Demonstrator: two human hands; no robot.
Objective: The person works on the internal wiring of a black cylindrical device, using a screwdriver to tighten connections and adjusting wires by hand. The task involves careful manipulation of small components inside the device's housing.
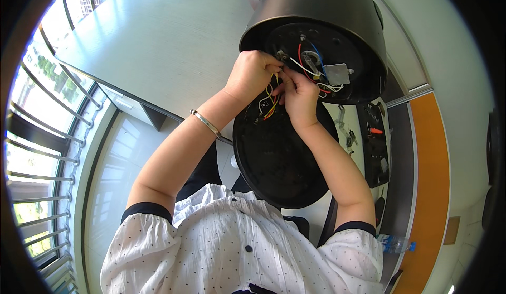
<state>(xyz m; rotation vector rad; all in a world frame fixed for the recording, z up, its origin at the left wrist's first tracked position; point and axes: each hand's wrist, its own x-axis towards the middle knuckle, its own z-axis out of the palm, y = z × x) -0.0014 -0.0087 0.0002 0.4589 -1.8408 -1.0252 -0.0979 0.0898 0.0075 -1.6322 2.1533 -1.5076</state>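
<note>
A dark grey cylindrical appliance (321, 6) lies on its side at the top right, its black open base facing me, with red, blue and white wires and a metal plate (337, 73) inside. A round black cover (279, 162) hangs below, with yellow, red and white wires (269, 112) on it. My left hand (247, 75) is closed in a pinch on wires at the lower left of the opening. My right hand (300, 101) meets it from below, fingers curled around the same wires; the exact point held is partly hidden by my fingers.
A pale tabletop (147, 25) spans the upper left, beside railed windows. Right of the cover lie small metal parts (348, 136) and a black tool case (377, 162) with an orange-handled tool. A plastic water bottle (395, 244) lies at lower right, near an orange panel (429, 172).
</note>
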